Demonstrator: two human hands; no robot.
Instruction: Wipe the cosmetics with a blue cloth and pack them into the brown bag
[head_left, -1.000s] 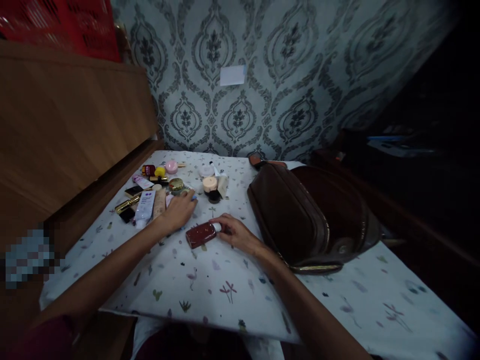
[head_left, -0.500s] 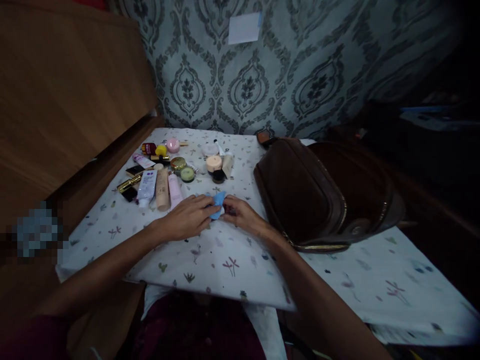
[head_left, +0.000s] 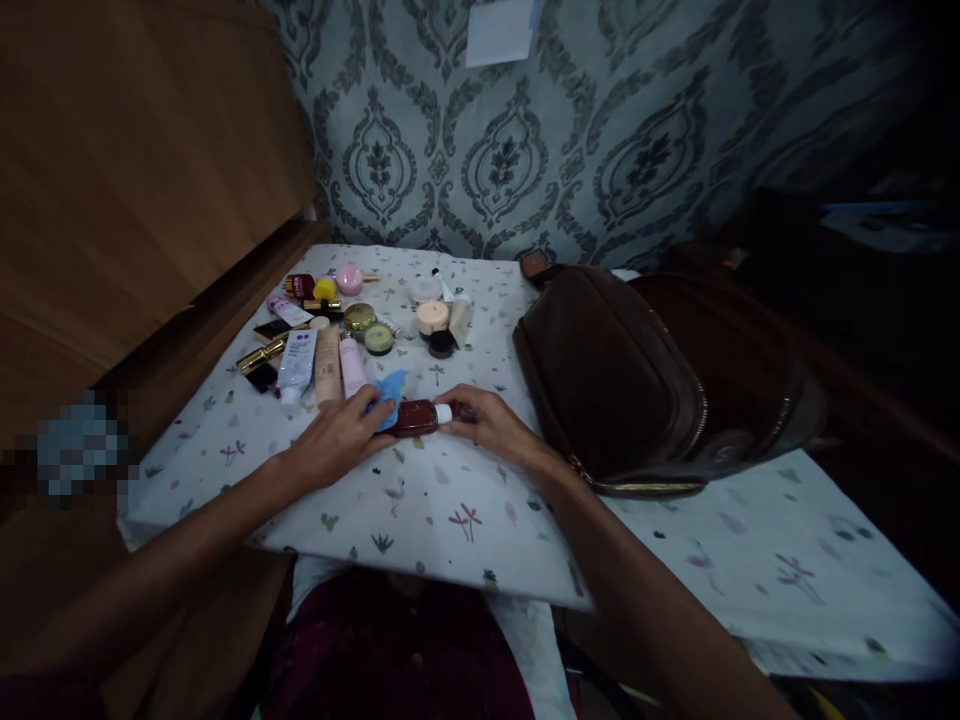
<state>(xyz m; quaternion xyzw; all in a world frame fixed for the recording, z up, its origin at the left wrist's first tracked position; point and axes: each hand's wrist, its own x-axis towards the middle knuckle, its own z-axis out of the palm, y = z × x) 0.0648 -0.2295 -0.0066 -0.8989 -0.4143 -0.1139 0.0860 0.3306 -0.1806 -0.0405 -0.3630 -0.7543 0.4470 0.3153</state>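
Observation:
A small bottle of dark red-brown liquid (head_left: 415,418) with a white cap lies sideways between my hands, just above the tabletop. My right hand (head_left: 480,420) pinches it at the capped end. A crumpled blue wipe (head_left: 391,388) is closed in the fingers of my left hand (head_left: 346,432), pressed round the bottle's other end, which the wipe and fingers hide. Just beyond my left hand are a pink tube (head_left: 351,366), a beige tube (head_left: 328,366) and a white tube (head_left: 297,364), side by side.
Several cosmetics, among them a green-topped jar (head_left: 379,340), a pink round container (head_left: 349,279) and a peach-lidded jar (head_left: 433,318), are grouped at the back left and centre. A large brown bag (head_left: 607,380) takes up the right side. A wooden cabinet (head_left: 150,150) borders the left.
My left hand has slid left with the blue wipe, baring the red-brown bottle and its white cap. The right hand stays at the cap. The view has shifted slightly.

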